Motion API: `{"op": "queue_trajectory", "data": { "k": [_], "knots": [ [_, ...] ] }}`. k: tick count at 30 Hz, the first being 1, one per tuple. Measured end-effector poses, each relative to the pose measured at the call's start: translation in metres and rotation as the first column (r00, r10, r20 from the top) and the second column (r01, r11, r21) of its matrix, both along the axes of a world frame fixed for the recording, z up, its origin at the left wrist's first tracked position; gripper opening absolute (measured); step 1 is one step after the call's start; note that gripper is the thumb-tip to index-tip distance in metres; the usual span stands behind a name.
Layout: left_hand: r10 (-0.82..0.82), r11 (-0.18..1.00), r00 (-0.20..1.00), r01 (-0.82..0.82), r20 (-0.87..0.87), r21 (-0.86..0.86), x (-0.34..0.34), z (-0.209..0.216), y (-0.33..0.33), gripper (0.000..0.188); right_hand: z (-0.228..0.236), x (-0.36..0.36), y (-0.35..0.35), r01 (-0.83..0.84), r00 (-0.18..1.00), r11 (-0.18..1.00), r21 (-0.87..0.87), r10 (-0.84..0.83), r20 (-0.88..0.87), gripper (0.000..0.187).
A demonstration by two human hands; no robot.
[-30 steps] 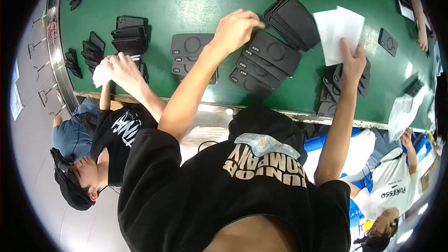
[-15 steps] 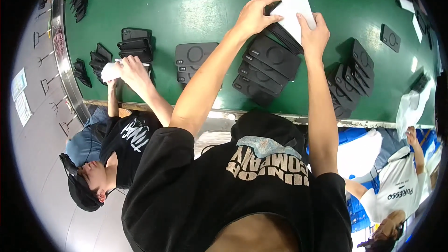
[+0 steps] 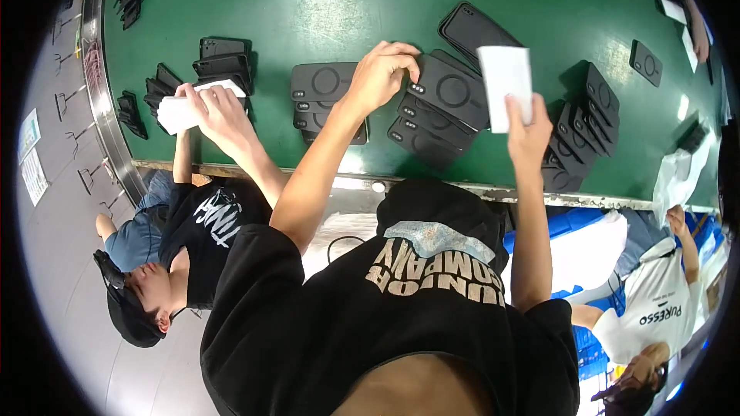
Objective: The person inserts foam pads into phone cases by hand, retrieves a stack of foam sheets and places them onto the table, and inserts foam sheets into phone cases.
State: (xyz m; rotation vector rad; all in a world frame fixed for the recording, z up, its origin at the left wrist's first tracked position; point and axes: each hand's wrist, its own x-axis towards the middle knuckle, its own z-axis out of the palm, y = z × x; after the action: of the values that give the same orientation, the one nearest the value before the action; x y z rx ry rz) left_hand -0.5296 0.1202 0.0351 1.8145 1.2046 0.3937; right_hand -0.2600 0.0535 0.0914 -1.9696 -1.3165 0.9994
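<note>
While left fingers (image 3: 414, 73) half-curl against a case's (image 3: 453, 91) end, right fingers (image 3: 513, 112) pinch white paper (image 3: 505, 69)

Phone cases (image 3: 451, 92) across table (image 3: 331, 0)

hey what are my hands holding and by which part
Your right hand holds a white sheet by its lower right part. Your left hand is at the left end of a black phone case; I can't tell if it grips.
</note>
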Motion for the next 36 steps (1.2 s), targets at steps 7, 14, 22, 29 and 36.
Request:
{"op": "queue_trajectory", "data": {
  "k": [7, 14, 22, 29, 36],
  "knots": [
    [-0.173, 0.868, 0.985, 0.166, -0.028, 0.468, 0.077, 0.039, -0.009, 0.027, -0.019, 0.057, 0.045, 0.33, 0.929, 0.942, -0.061, -0.336, -0.156, 0.032],
    [-0.289, 0.553, 0.904, 0.427, -0.315, 0.715, 0.083, -0.003, -0.047, 0.039, -0.009, 0.047, 0.037, 0.285, 0.951, 0.957, -0.055, -0.289, -0.105, 0.031],
    [-0.226, 0.708, 0.956, 0.294, -0.188, 0.642, 0.106, -0.01, -0.036, 0.037, -0.013, 0.057, 0.008, 0.509, 0.85, 0.86, -0.021, -0.507, -0.14, 0.031],
    [-0.127, 0.708, 0.897, 0.381, -0.423, 0.595, 0.136, 0.014, -0.043, 0.036, -0.022, 0.061, -0.014, 0.557, 0.811, 0.828, -0.057, -0.558, -0.177, 0.029],
    [0.026, 0.615, 0.779, 0.481, -0.627, 0.624, 0.16, -0.003, -0.058, 0.041, -0.044, 0.065, -0.043, 0.513, 0.805, 0.854, -0.09, -0.515, -0.295, 0.031]
  ]
}}
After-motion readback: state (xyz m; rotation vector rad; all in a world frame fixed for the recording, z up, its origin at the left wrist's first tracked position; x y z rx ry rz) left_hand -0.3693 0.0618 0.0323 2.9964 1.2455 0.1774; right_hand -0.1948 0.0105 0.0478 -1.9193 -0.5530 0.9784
